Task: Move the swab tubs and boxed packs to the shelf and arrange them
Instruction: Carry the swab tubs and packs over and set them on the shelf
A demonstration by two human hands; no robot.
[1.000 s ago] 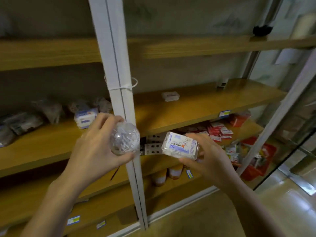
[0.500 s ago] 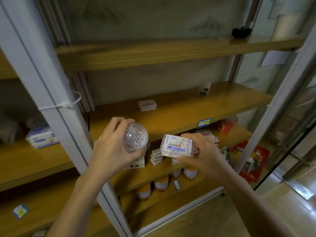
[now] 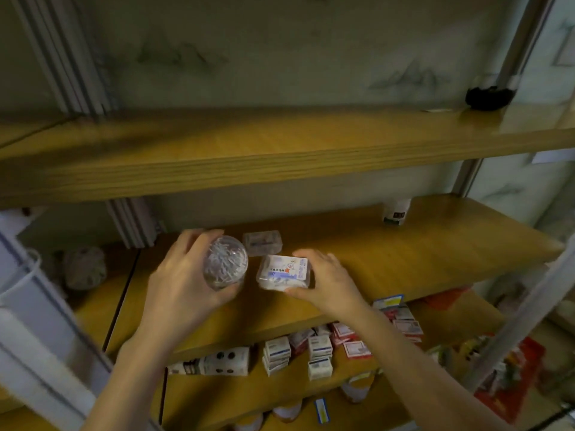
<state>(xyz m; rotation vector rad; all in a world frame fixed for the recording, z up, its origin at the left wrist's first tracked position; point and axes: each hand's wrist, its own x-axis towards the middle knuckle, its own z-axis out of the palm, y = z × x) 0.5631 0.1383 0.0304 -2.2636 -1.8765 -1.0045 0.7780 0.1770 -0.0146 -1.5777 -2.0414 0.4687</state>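
My left hand (image 3: pixel 183 281) grips a round clear swab tub (image 3: pixel 224 262) full of white swabs, held over the middle wooden shelf (image 3: pixel 404 262). Beside it my right hand (image 3: pixel 329 279) holds a clear boxed pack (image 3: pixel 283 272) with a white and blue label, low over the same shelf. Just behind them a second clear boxed pack (image 3: pixel 262 242) lies on the shelf board. The two held items are close together but apart.
A small white bottle (image 3: pixel 395 211) stands at the back right of the middle shelf. A bagged item (image 3: pixel 84 267) sits at the left. The shelf below holds several small white and red boxes (image 3: pixel 320 349). A white upright post (image 3: pixel 40 331) stands at the left; a black object (image 3: pixel 487 98) rests on the top shelf.
Both hands have moved up and forward from below the shelf edge to over the middle shelf, still holding the tub and the pack. The view has shifted right, closer to the shelf.
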